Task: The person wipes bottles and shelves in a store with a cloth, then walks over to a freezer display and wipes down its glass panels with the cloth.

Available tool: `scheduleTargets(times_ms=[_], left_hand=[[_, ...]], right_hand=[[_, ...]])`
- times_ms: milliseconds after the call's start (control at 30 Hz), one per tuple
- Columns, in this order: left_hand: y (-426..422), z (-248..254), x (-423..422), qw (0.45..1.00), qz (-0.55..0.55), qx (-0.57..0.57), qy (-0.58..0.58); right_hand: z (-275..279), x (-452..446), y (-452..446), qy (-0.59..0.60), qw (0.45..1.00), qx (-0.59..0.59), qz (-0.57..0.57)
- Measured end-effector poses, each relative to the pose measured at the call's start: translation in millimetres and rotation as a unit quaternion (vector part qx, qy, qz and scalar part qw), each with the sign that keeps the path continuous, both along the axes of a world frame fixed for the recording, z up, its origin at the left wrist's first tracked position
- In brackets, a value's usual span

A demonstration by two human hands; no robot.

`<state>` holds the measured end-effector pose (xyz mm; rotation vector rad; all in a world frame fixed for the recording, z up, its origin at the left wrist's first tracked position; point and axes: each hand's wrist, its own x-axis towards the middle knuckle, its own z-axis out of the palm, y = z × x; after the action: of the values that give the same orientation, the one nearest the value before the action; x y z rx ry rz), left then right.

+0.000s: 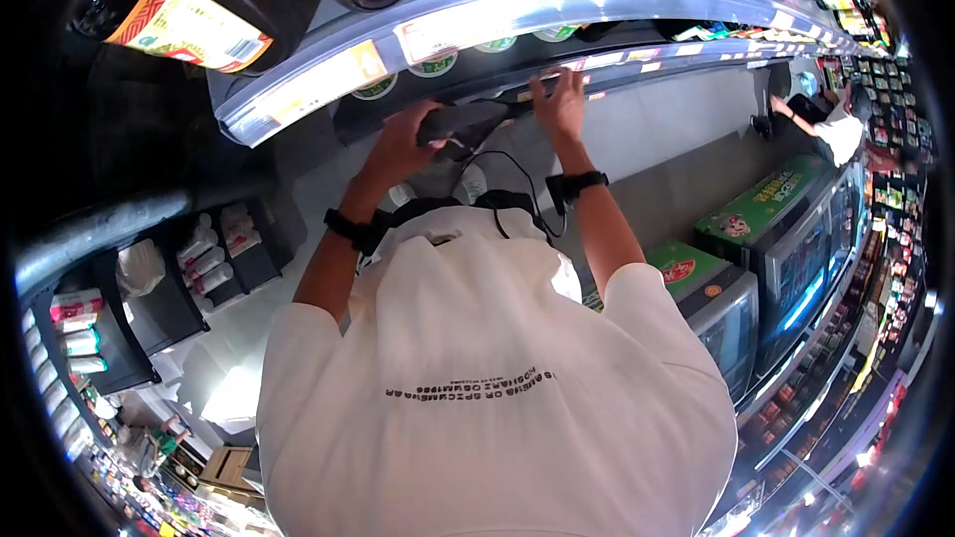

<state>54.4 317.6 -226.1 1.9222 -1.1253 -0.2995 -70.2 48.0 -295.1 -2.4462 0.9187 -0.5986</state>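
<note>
My left hand [406, 144] is closed round one end of a dark grey, cloth-like thing [466, 123], just under the front of a low shelf. The thing narrows towards my right hand [562, 109], whose bent thumb and fingers are at its other end, against the lower shelf edge [637, 68]. Exactly how the right fingertips grip it is hard to make out. A thin black cable [537, 194] hangs below. Green-and-white round lids [435, 67] show on the shelf behind my hands.
Above runs a shelf with a lit price rail [497, 15], bearing dark bottles with labels [189, 25]. Green-topped chest freezers [761, 204] stand at the right, and a person in white [844, 129] is beyond. Dark shelves with packs [204, 254] are at the left.
</note>
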Motion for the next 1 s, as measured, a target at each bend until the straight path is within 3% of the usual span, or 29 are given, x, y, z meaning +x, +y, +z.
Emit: scheduleTargets(times_ms=[67, 100, 167, 200, 267, 300, 367, 400, 467, 500, 533, 567, 600, 667, 700, 833, 867, 1000], left_hand=[[-9, 4, -4, 0.999, -0.028, 0.022, 0.039], [-11, -2, -3, 0.999, -0.023, 0.025, 0.042], [-14, -22, -2, 0.999, -0.031, -0.018, 0.038], [-15, -30, -3, 0.999, -0.030, -0.018, 0.038], [-19, -32, -7, 0.988, -0.083, -0.084, 0.101], [-19, -33, -13, 0.988, -0.080, -0.082, 0.103], [-14, -17, -21, 0.961, -0.087, -0.049, 0.259], [-7, -13, -19, 0.961, -0.086, -0.047, 0.259], [9, -10, -9, 0.992, -0.052, -0.038, 0.108], [24, -13, -4, 0.997, 0.028, 0.003, 0.068], [42, -24, 8, 0.997, 0.030, 0.001, 0.068], [61, -40, 22, 0.996, 0.082, 0.025, -0.007], [76, -48, 30, 0.986, 0.135, 0.050, -0.082], [97, -40, 38, 0.971, 0.181, 0.109, -0.111], [102, -36, 39, 0.951, 0.222, 0.163, -0.142], [101, -41, 44, 0.960, 0.214, 0.097, -0.152], [98, -43, 45, 0.964, 0.196, 0.099, -0.147], [87, -40, 39, 0.965, 0.184, 0.109, -0.151]], right_hand=[[6, -12, 25, 0.061, 0.961, -0.035, 0.266], [8, -18, 39, 0.062, 0.960, -0.032, 0.271], [21, -18, 70, -0.035, 0.916, 0.098, 0.388], [27, -14, 79, -0.035, 0.915, 0.099, 0.389], [34, -6, 92, -0.064, 0.902, 0.218, 0.368], [27, 1, 92, -0.085, 0.916, 0.164, 0.357], [39, 13, 77, -0.059, 0.902, 0.187, 0.385], [44, 13, 66, -0.031, 0.888, 0.205, 0.410], [45, 5, 41, -0.049, 0.937, 0.104, 0.329], [39, 3, 25, -0.072, 0.963, 0.111, 0.234], [28, -1, 8, -0.095, 0.979, 0.118, 0.137], [21, -6, -13, -0.079, 0.994, 0.041, 0.062], [14, -11, -33, -0.062, 0.997, -0.036, -0.013], [7, -17, -53, -0.036, 0.994, -0.031, -0.101], [5, -16, -54, -0.048, 0.993, -0.031, -0.108], [-25, 2, -38, -0.046, 0.997, -0.052, -0.045], [-28, 7, -27, -0.070, 0.992, -0.102, -0.035], [-13, 17, 21, -0.067, 0.998, 0.019, -0.002]])
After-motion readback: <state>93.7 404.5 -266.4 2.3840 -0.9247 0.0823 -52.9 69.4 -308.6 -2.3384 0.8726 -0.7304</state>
